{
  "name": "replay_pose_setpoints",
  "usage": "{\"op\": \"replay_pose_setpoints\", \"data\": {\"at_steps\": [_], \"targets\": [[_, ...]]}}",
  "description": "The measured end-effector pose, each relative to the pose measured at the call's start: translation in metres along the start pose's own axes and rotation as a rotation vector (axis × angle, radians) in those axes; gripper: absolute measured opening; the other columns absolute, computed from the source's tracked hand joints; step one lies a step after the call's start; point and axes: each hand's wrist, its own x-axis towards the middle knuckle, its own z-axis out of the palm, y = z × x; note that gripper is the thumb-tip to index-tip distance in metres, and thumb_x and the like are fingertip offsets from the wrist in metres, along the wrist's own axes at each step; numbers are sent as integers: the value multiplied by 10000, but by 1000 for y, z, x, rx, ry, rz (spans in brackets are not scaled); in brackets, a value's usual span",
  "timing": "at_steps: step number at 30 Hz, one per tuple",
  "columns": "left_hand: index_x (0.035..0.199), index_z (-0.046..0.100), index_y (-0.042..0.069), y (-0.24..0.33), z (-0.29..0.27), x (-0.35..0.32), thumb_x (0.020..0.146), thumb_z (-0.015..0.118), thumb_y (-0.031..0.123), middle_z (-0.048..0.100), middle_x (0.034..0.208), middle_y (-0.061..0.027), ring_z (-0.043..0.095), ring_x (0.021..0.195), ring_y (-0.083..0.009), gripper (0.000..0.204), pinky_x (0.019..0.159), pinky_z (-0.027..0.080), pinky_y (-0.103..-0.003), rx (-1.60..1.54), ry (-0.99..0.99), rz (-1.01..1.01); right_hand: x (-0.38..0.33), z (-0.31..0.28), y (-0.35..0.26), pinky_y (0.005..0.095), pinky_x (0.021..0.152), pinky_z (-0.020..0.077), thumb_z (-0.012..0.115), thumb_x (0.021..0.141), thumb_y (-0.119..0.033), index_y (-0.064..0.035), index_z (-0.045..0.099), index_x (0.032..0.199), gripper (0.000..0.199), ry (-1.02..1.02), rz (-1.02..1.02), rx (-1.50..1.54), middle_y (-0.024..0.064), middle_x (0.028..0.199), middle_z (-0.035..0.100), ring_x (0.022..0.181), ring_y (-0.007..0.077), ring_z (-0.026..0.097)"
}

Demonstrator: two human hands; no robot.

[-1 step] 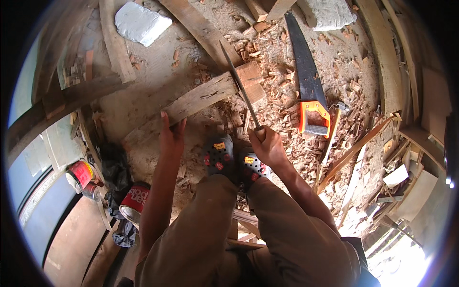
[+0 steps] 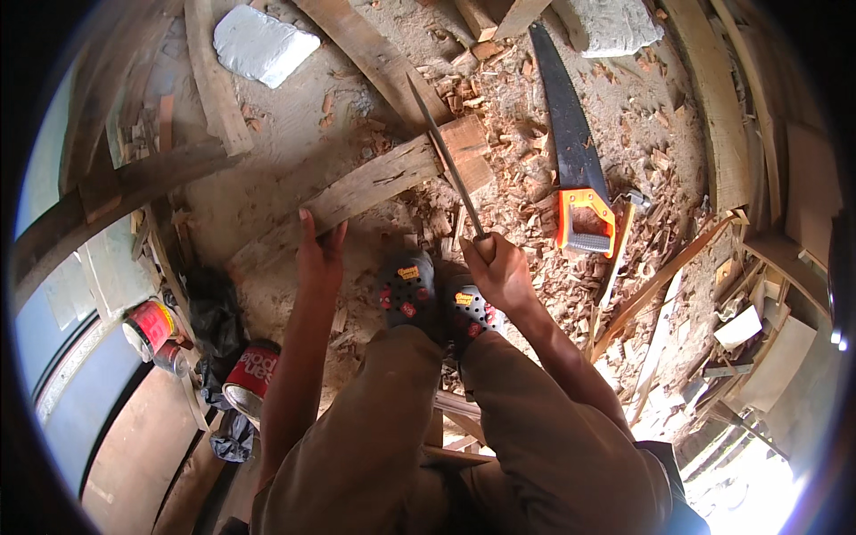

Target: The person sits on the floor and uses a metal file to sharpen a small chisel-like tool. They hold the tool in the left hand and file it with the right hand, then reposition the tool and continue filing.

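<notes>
- Nothing I can really point to has moved since the earlier frame, just a hair of shift in the whole view; both hands are where they were.
- Right hand (image 2: 501,275) is wrapped tight around the handle of a long, thin, dark metal tool (image 2: 449,159), which points forward and left from that fist.
- Just ahead of my left hand (image 2: 321,254) is a weathered, grey-brown wooden plank (image 2: 374,184), slanting away to the right until the tool crosses it. Those left fingertips are at its near edge; can't tell if they're clamped or just steadying.
- So no visible progress on the plank between frames, I'd say. From above I can't tell whether the metal is biting or only resting.
- Right of my tool grip and a bit forward, a black-bladed handsaw with an orange handle (image 2: 580,147) lies on wood chips (image 2: 537,299), untouched.
</notes>
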Motion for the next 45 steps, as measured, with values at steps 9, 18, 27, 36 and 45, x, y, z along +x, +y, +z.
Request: {"op": "replay_pose_setpoints", "data": {"at_steps": [9, 18, 27, 36, 45], "targets": [[1317, 543, 25, -1, 10, 10, 927, 719, 375, 599, 1256, -102, 622, 1130, -247, 553, 972, 592, -388, -26, 151, -63, 9, 16, 42, 362, 436, 422, 661, 925, -87, 41, 545, 849, 189, 27, -149, -99, 115, 552, 540, 458, 214, 562], [1442, 425, 53, 3, 12, -3, 978, 648, 408, 510, 1398, -119, 524, 1273, -260, 625, 1097, 470, -429, 34, 40, 3, 0, -14, -37, 422, 497, 491, 650, 936, -109, 27, 560, 919, 165, 103, -122, 12, 154, 604, 592, 586, 351, 681], [1380, 498, 47, 0, 5, 1, 963, 672, 389, 559, 1338, -82, 569, 1218, -233, 567, 1051, 521, -407, 10, 87, -39, -1, 5, 14, 370, 488, 435, 637, 943, -179, 35, 500, 729, 333, -20, -9, -19, 128, 563, 561, 468, 207, 545], [1378, 483, 39, -1, 6, 3, 981, 640, 418, 551, 1327, -124, 555, 1225, -255, 571, 1054, 509, -402, 43, 79, -11, 4, -27, -7, 390, 546, 498, 699, 932, -264, -3, 601, 848, 291, 88, 89, -34, 151, 599, 612, 530, 248, 632], [1351, 522, 25, -8, -1, 12, 979, 646, 391, 582, 1292, -95, 598, 1162, -227, 536, 1015, 552, -400, -28, 49, -21, -3, 7, 46, 424, 565, 527, 671, 887, -178, 23, 557, 822, 240, -24, 25, -118, 199, 646, 644, 586, 353, 681]]}}
